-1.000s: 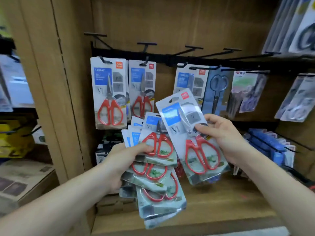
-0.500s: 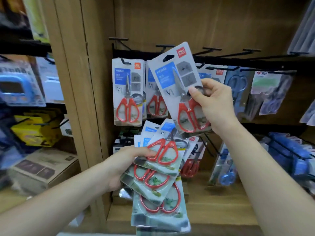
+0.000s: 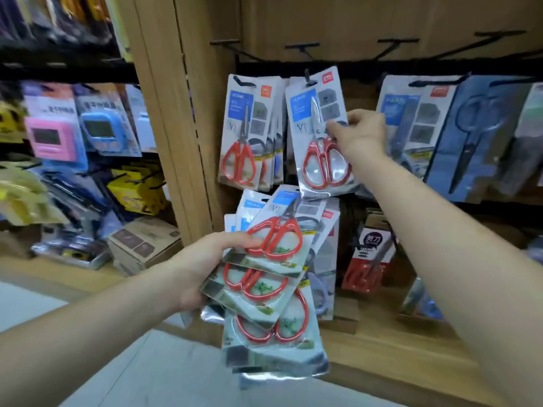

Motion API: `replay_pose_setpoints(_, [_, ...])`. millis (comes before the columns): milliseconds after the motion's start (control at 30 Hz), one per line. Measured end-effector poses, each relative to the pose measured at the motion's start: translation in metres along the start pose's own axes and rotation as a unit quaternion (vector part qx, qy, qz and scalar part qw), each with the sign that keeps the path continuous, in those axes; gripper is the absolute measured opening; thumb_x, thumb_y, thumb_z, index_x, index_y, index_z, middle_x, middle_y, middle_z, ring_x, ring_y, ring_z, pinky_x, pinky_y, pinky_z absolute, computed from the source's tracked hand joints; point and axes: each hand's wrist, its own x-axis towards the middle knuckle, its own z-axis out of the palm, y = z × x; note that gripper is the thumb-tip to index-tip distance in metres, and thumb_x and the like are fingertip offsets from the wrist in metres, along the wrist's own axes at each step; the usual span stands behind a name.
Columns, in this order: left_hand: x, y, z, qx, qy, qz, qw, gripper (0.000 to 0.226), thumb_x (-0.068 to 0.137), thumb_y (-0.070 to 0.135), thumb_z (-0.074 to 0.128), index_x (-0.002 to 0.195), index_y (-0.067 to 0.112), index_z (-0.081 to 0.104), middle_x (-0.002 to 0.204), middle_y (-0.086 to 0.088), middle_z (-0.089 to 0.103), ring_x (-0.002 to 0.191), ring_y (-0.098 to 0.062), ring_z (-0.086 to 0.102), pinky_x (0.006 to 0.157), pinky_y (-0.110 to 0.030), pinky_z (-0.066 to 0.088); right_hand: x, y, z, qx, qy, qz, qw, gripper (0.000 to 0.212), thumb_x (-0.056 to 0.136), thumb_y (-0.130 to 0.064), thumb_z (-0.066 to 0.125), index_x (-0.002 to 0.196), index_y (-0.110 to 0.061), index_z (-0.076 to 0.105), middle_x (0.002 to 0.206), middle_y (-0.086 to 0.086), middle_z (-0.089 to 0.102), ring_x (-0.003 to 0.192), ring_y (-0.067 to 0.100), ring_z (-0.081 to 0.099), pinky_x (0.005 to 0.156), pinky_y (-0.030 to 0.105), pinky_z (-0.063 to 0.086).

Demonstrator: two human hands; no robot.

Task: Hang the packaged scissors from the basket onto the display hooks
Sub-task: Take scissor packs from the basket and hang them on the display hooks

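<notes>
My right hand point(image 3: 360, 133) pinches a red-handled scissors pack point(image 3: 318, 133) by its right edge. The pack's top slot sits on a black display hook point(image 3: 307, 76), and the pack hangs slightly tilted. My left hand point(image 3: 205, 265) grips a fanned stack of several more scissors packs point(image 3: 273, 277), thumb on top, lower in the view. To the left another hook holds a few of the same packs point(image 3: 246, 133). No basket is visible.
Empty black hooks point(image 3: 393, 44) stick out of the wooden back panel above. Blue-backed black scissors point(image 3: 473, 133) hang at the right. A wooden post point(image 3: 176, 127) divides off a left bay with timers point(image 3: 100, 130). Boxed goods point(image 3: 368, 254) stand on the lower shelf.
My right hand carried the single pack up from beside the stack to the hook, where its slot now sits. The view shifted left and closer. My left hand kept hold of the stack.
</notes>
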Motion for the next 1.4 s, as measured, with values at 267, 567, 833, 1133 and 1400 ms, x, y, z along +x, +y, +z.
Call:
replay_pose_setpoints(267, [-0.030, -0.006, 0.004, -0.010, 0.012, -0.006, 1.000, 0.070, 0.069, 0.021, 0.085, 0.134, 0.009, 0.063, 0.118, -0.018, 0.075, 0.102, -0.036, 0.075, 0.098, -0.051, 0.057, 0.021, 0.030, 0.014, 0.016, -0.007, 0.049, 0.999, 0.013, 0.088, -0.027, 0.078, 0.080, -0.024, 0.069, 0.082, -0.006, 0.070, 0.079, 0.013, 0.068, 0.082, 0.034, 0.059])
replay_pose_setpoints(567, [-0.030, -0.024, -0.012, -0.095, 0.006, 0.054, 0.994, 0.065, 0.075, 0.023, 0.084, 0.136, 0.015, 0.060, 0.121, -0.016, 0.075, 0.105, -0.036, 0.075, 0.098, -0.054, 0.056, -0.097, 0.010, -0.001, 0.071, -0.044, 0.136, 0.987, 0.027, 0.093, -0.045, 0.072, 0.106, -0.023, 0.065, 0.108, -0.006, 0.067, 0.102, 0.014, 0.064, 0.091, 0.036, 0.056])
replay_pose_setpoints(833, [-0.031, -0.054, 0.021, -0.173, 0.106, 0.213, 0.956, 0.042, 0.086, 0.005, 0.080, 0.123, 0.020, 0.068, 0.109, -0.002, 0.079, 0.098, -0.026, 0.077, 0.082, -0.044, 0.064, -0.210, -0.019, -0.017, 0.156, -0.332, 0.211, 0.906, 0.043, 0.088, -0.028, 0.081, 0.127, -0.017, 0.068, 0.116, 0.007, 0.077, 0.106, 0.029, 0.075, 0.095, 0.048, 0.059])
replay_pose_setpoints(1133, [-0.032, -0.067, 0.000, -0.137, 0.089, 0.178, 0.970, 0.040, 0.089, 0.030, 0.080, 0.126, 0.029, 0.065, 0.114, 0.008, 0.078, 0.103, -0.019, 0.076, 0.092, -0.051, 0.061, -0.247, -0.002, -0.014, 0.277, -0.118, 0.368, 0.880, 0.027, 0.093, -0.007, 0.070, 0.119, 0.000, 0.069, 0.113, 0.019, 0.076, 0.105, 0.034, 0.074, 0.093, 0.053, 0.059])
replay_pose_setpoints(1400, [-0.042, -0.054, -0.022, -0.117, 0.036, 0.136, 0.983, 0.041, 0.082, 0.028, 0.084, 0.120, 0.026, 0.068, 0.109, 0.004, 0.079, 0.098, -0.022, 0.077, 0.090, -0.055, 0.061, -0.252, -0.010, 0.003, 0.389, -0.127, 0.433, 0.803, 0.061, 0.082, -0.021, 0.073, 0.139, -0.004, 0.059, 0.129, 0.021, 0.069, 0.117, 0.040, 0.068, 0.096, 0.056, 0.056])
